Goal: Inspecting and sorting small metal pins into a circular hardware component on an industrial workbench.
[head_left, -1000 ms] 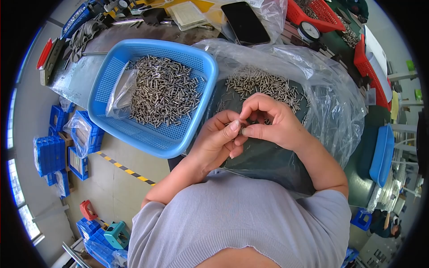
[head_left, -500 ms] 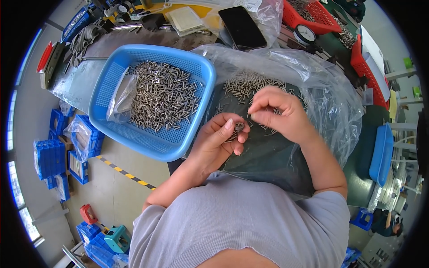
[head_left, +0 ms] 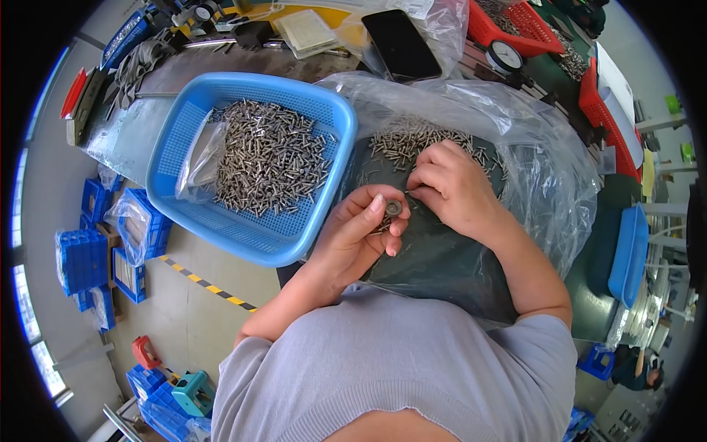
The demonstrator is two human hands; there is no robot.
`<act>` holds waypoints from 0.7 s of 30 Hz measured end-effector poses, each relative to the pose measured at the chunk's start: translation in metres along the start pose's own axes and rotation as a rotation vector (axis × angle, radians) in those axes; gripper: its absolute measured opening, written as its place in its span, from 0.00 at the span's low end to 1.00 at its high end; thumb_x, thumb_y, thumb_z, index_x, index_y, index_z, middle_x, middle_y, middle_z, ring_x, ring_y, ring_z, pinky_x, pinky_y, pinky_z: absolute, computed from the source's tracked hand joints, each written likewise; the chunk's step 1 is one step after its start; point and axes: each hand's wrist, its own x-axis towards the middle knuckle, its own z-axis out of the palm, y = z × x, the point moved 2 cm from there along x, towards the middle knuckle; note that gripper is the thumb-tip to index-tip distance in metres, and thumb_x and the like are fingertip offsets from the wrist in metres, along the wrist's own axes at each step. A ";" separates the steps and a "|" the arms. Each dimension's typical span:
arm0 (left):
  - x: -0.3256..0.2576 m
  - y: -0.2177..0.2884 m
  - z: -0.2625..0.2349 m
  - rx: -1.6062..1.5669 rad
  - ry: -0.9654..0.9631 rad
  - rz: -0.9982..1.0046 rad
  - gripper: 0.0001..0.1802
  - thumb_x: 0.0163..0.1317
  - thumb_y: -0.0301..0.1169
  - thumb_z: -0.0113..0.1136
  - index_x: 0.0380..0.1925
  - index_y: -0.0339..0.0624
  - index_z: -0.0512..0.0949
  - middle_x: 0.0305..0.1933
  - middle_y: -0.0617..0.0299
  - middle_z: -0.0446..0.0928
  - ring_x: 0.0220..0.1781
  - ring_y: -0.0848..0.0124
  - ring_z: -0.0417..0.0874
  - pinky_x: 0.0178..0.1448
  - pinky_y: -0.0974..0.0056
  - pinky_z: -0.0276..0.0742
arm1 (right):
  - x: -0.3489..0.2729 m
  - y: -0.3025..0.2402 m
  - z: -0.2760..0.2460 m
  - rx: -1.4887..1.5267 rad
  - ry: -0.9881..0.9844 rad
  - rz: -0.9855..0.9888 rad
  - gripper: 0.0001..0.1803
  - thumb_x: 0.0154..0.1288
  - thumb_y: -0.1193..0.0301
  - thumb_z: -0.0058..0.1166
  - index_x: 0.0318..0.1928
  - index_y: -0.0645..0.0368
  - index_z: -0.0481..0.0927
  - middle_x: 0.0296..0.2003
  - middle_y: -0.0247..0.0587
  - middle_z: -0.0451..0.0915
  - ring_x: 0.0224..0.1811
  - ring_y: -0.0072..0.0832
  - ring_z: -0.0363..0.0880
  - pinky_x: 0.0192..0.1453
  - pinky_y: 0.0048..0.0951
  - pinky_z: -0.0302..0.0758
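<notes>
A dark green tabletop is carrying a blue basket of metal pins, a black phone and crumpled clear plastic lying around a loose pin pile, which the right hand is partly covering; its fingers are pinching narrowly, contents unclear. Just beside, the left hand's fingers are gripping a small, round grey metal piece showing a ringed face.

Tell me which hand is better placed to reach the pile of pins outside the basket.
Likely the right hand: it is nearer the pile, while the left hand, farther off, grips a metal ring.
</notes>
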 end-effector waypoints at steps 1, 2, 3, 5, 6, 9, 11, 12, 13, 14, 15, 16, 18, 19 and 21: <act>0.000 0.000 0.001 -0.001 0.001 0.002 0.13 0.70 0.37 0.49 0.46 0.40 0.72 0.41 0.58 0.74 0.35 0.74 0.73 0.34 0.69 0.73 | 0.000 0.001 -0.001 0.024 -0.018 0.033 0.08 0.45 0.74 0.64 0.29 0.57 0.80 0.31 0.37 0.74 0.40 0.38 0.72 0.45 0.36 0.71; 0.000 0.000 0.002 -0.009 0.007 -0.001 0.13 0.69 0.37 0.50 0.45 0.41 0.72 0.40 0.58 0.74 0.35 0.74 0.72 0.34 0.70 0.72 | 0.000 0.001 -0.003 0.024 -0.019 0.031 0.08 0.45 0.74 0.64 0.29 0.57 0.80 0.31 0.37 0.74 0.40 0.38 0.72 0.45 0.36 0.71; 0.000 0.000 0.002 -0.018 0.012 -0.003 0.12 0.69 0.38 0.50 0.44 0.41 0.71 0.40 0.58 0.74 0.34 0.75 0.72 0.33 0.70 0.71 | 0.000 0.001 -0.005 0.110 -0.008 0.049 0.07 0.47 0.74 0.63 0.30 0.57 0.80 0.30 0.36 0.74 0.38 0.34 0.73 0.43 0.33 0.72; -0.001 0.000 0.000 -0.028 0.014 -0.004 0.12 0.69 0.37 0.51 0.43 0.41 0.71 0.39 0.59 0.74 0.33 0.75 0.72 0.32 0.71 0.70 | 0.001 -0.003 -0.010 0.198 -0.002 0.064 0.07 0.50 0.75 0.63 0.30 0.58 0.79 0.29 0.35 0.75 0.36 0.31 0.74 0.42 0.30 0.72; -0.001 0.000 -0.001 -0.038 0.013 -0.008 0.11 0.69 0.37 0.51 0.42 0.42 0.71 0.38 0.59 0.74 0.32 0.76 0.71 0.31 0.71 0.69 | 0.001 -0.007 -0.012 0.453 -0.066 0.207 0.05 0.53 0.75 0.62 0.31 0.59 0.79 0.29 0.34 0.75 0.34 0.26 0.75 0.40 0.27 0.72; -0.001 0.000 0.000 -0.023 0.026 -0.028 0.11 0.68 0.38 0.52 0.41 0.42 0.71 0.37 0.59 0.75 0.31 0.76 0.71 0.29 0.72 0.67 | -0.003 -0.012 -0.006 0.787 -0.125 0.332 0.04 0.58 0.75 0.60 0.32 0.60 0.79 0.28 0.31 0.76 0.32 0.18 0.74 0.38 0.21 0.71; -0.001 0.000 0.001 -0.016 0.037 -0.035 0.11 0.68 0.38 0.53 0.41 0.42 0.72 0.36 0.60 0.75 0.31 0.76 0.70 0.28 0.72 0.67 | -0.003 -0.014 -0.002 0.873 -0.124 0.309 0.04 0.60 0.75 0.59 0.32 0.61 0.79 0.29 0.30 0.76 0.31 0.15 0.74 0.36 0.19 0.71; 0.000 0.000 0.001 -0.010 0.047 -0.039 0.11 0.68 0.38 0.53 0.40 0.42 0.72 0.35 0.60 0.74 0.31 0.76 0.70 0.28 0.72 0.66 | -0.003 -0.016 -0.002 0.884 -0.137 0.319 0.04 0.60 0.75 0.59 0.32 0.62 0.79 0.29 0.30 0.76 0.31 0.15 0.74 0.37 0.19 0.71; 0.000 0.000 0.002 -0.010 0.048 -0.040 0.11 0.68 0.38 0.53 0.40 0.42 0.72 0.35 0.60 0.74 0.31 0.76 0.70 0.28 0.72 0.66 | -0.003 -0.017 -0.002 0.894 -0.151 0.328 0.03 0.60 0.75 0.59 0.32 0.62 0.79 0.29 0.30 0.76 0.31 0.16 0.74 0.37 0.20 0.71; 0.000 0.000 0.002 -0.008 0.044 -0.042 0.11 0.68 0.38 0.53 0.40 0.42 0.72 0.35 0.60 0.74 0.31 0.76 0.70 0.28 0.72 0.66 | -0.002 -0.017 -0.001 0.895 -0.151 0.328 0.03 0.60 0.75 0.59 0.32 0.62 0.79 0.29 0.30 0.76 0.31 0.16 0.74 0.37 0.20 0.71; 0.000 0.000 0.002 -0.005 0.039 -0.044 0.11 0.67 0.38 0.54 0.40 0.42 0.72 0.34 0.60 0.74 0.31 0.76 0.70 0.28 0.72 0.66 | -0.002 -0.017 -0.002 0.864 -0.145 0.306 0.03 0.60 0.75 0.59 0.32 0.62 0.79 0.29 0.30 0.76 0.31 0.17 0.74 0.37 0.20 0.71; 0.000 0.000 0.002 -0.006 0.040 -0.044 0.11 0.67 0.38 0.54 0.40 0.42 0.72 0.34 0.60 0.74 0.31 0.76 0.70 0.28 0.72 0.66 | -0.001 -0.018 -0.002 0.834 -0.140 0.284 0.04 0.60 0.75 0.59 0.32 0.62 0.79 0.29 0.31 0.76 0.31 0.17 0.74 0.37 0.20 0.71; 0.001 0.000 0.002 -0.008 0.030 -0.043 0.11 0.67 0.37 0.54 0.40 0.42 0.72 0.34 0.61 0.73 0.30 0.77 0.70 0.27 0.73 0.66 | -0.001 -0.019 -0.003 0.808 -0.147 0.282 0.04 0.59 0.75 0.60 0.32 0.62 0.78 0.29 0.31 0.75 0.31 0.17 0.73 0.37 0.20 0.70; 0.001 0.000 0.002 -0.009 0.032 -0.044 0.11 0.67 0.37 0.54 0.40 0.42 0.72 0.34 0.61 0.73 0.30 0.77 0.70 0.27 0.73 0.66 | -0.002 -0.019 -0.003 0.782 -0.153 0.280 0.05 0.58 0.76 0.61 0.31 0.62 0.77 0.30 0.31 0.74 0.32 0.17 0.73 0.37 0.19 0.69; 0.000 0.001 0.004 0.000 0.041 -0.052 0.11 0.66 0.38 0.56 0.39 0.42 0.72 0.33 0.62 0.73 0.30 0.77 0.70 0.27 0.73 0.65 | -0.002 -0.020 -0.002 0.747 -0.150 0.262 0.05 0.57 0.75 0.62 0.31 0.61 0.77 0.31 0.31 0.74 0.33 0.18 0.73 0.37 0.20 0.70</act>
